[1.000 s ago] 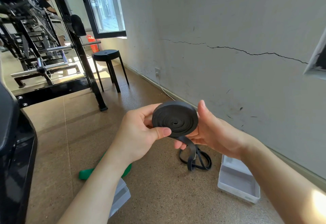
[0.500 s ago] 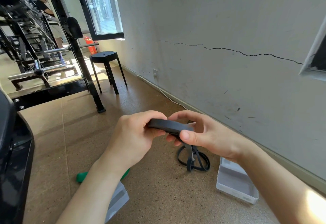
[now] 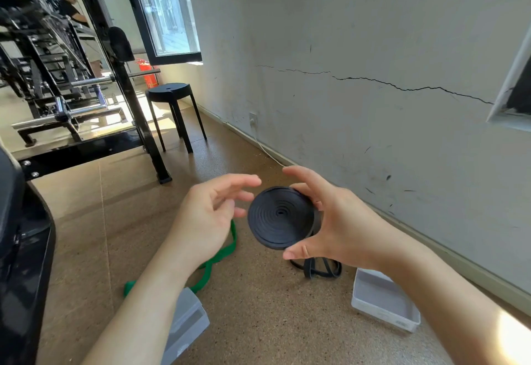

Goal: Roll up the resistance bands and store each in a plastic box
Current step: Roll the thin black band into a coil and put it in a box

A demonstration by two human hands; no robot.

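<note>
The right hand (image 3: 342, 227) gripped the rolled black resistance band (image 3: 280, 216) by its rim, thumb underneath and fingers curled over the top. The left hand (image 3: 207, 218) hovered just beside the coil with fingers spread, holding nothing. To finish the roll well, the left hand probably needed to feed the loose tail (image 3: 319, 270), which hung below the right hand to the floor (image 3: 258, 321), flat and taut onto the coil, with the right pinching firmly so the spiral could not spring open. The open plastic box (image 3: 382, 311) lay just below the right wrist, and the green band (image 3: 221, 252) below the left hand.
</note>
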